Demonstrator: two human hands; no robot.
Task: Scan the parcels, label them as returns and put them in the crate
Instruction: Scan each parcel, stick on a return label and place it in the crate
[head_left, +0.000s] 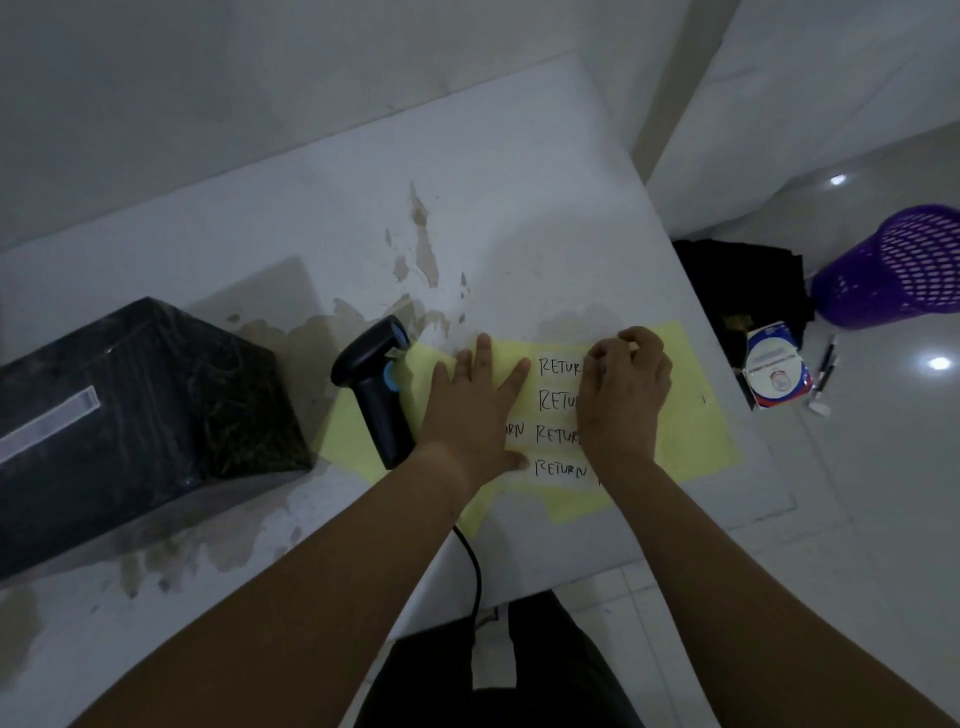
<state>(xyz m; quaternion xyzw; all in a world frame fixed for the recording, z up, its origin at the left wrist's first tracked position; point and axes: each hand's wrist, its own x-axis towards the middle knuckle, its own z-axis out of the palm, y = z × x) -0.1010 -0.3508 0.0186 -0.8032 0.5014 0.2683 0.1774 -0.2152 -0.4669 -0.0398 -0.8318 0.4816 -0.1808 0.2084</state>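
Head view: the left hand (475, 402) lay flat with straight fingers, its grip released, pressing the yellow backing sheet (693, 415) onto the tabletop (519, 208). Just right of it, the right hand (628, 397) was curled, its grip apparently pinching the upper edge of a RETURN label (560, 367) in the top row (the knuckles hid most of the pinch). Further labels lay below that grip, toward the wrist.

The scanner (375, 400) rested partly on the sheet just left of the pressing hand, with neither hand holding it. The black-wrapped parcel (140, 415) stood well left of both hands, beyond the scanner, and showed no return label. A purple basket (898, 267) stood on the floor far right of the grip; it might have been the crate.

The step looked like peeling one label. Done well, the flat hand would hold the sheet down close to the peel. The pinch would lift the corner slowly and low, touching only the edge so the adhesive stayed clean. The label would then go on a flat face of the parcel, clear of its pale strip.
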